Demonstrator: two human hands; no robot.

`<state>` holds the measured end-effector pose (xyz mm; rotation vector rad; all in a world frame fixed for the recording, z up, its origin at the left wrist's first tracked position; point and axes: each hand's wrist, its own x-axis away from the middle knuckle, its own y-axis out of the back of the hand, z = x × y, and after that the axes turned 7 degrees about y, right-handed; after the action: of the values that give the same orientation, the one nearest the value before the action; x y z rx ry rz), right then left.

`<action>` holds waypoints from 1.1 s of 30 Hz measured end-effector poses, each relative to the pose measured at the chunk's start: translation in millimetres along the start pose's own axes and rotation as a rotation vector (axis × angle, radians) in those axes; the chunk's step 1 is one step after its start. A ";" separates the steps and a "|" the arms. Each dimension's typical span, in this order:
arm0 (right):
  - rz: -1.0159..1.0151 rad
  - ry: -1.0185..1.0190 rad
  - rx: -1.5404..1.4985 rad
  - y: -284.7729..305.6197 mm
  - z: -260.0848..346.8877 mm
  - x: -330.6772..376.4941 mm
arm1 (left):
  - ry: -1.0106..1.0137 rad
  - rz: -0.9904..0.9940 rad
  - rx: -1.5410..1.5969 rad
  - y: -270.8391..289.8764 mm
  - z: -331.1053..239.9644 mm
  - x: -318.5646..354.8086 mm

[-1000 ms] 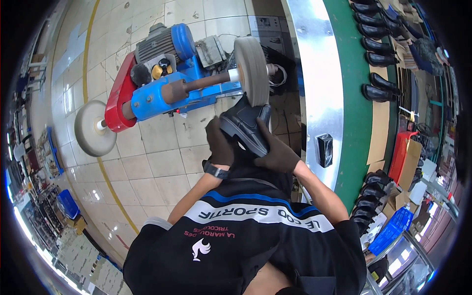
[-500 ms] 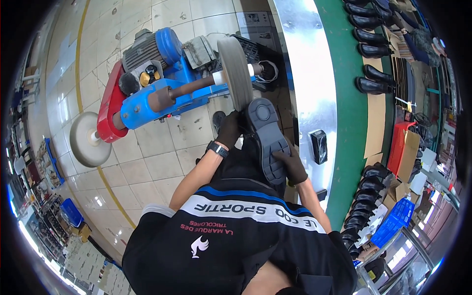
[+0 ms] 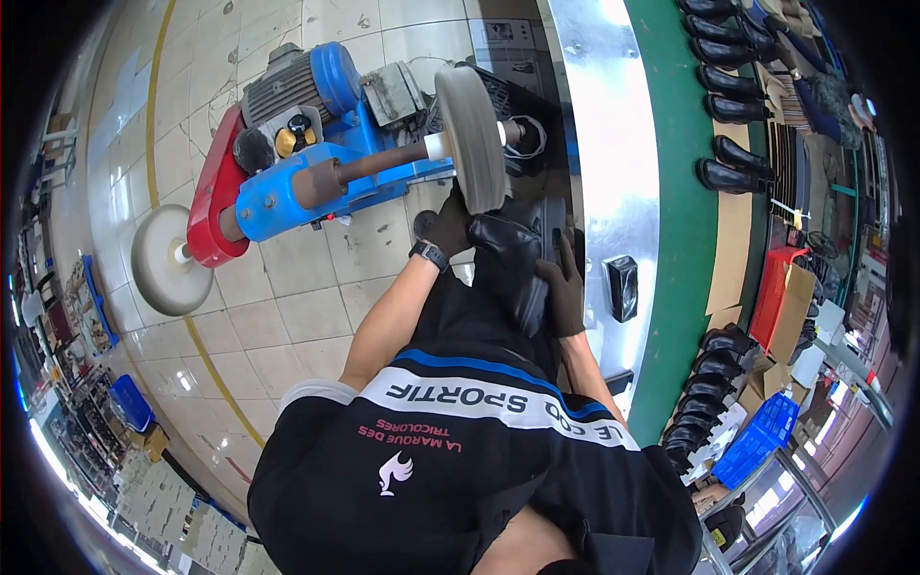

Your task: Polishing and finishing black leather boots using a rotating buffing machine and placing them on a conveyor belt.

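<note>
A black leather shoe (image 3: 508,247) is held on its side between my gloved hands, right below the grey buffing wheel (image 3: 470,144). Its upper faces up and its grey sole points to the right. The end away from me meets the wheel's lower edge or lies just under it; I cannot tell whether they touch. My left hand (image 3: 448,228), in a dark glove with a watch at the wrist, grips the shoe's left side, its fingers partly hidden by the wheel. On the sole side, nearer to me, my right hand (image 3: 566,295) grips the shoe with the thumb over its edge.
The wheel sits on the shaft of a blue machine (image 3: 278,203) with a red belt guard (image 3: 213,196) and a second, white wheel (image 3: 171,261). To my right are a metal ledge (image 3: 613,115), a small black block (image 3: 621,287) and a green bench (image 3: 671,316) bearing several black shoes (image 3: 733,172).
The shoe has rolled over: its sole faced up before and now faces right, with the upper showing. Both hands have turned with it, and the right one has shifted slightly away from me.
</note>
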<state>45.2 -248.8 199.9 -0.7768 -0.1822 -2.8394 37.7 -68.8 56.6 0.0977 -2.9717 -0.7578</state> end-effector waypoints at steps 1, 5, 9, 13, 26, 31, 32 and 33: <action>-0.004 0.002 0.004 0.5 -6.4 -5.7 | 0.082 0.028 0.274 0.8 -3.5 -2.8; 0.151 0.139 0.174 1.1 -21.1 -12.1 | 0.401 0.250 1.122 12.4 1.6 6.6; 0.289 0.084 0.194 7.2 -23.4 -4.5 | 0.760 0.355 1.766 10.6 19.4 32.4; 0.207 0.028 -0.040 2.6 -35.8 -15.2 | 0.893 0.296 1.611 36.4 -12.5 20.9; 0.170 -0.357 -0.622 -42.7 -79.6 -108.2 | -0.035 0.153 -0.123 14.7 111.5 2.0; 0.166 -0.573 -0.639 -47.4 -109.3 -132.9 | 0.234 0.376 -0.067 30.7 112.1 7.5; 0.165 -0.637 -0.570 -48.6 -110.5 -134.6 | 0.236 0.382 -0.069 27.7 121.0 10.1; 0.162 -0.699 -0.502 -49.4 -112.1 -136.2 | 0.237 0.406 -0.084 22.9 133.5 13.0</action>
<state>94.5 -198.9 30.7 -1.7673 0.4949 -2.3553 12.1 13.8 -48.5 -0.3812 -2.6061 -0.7521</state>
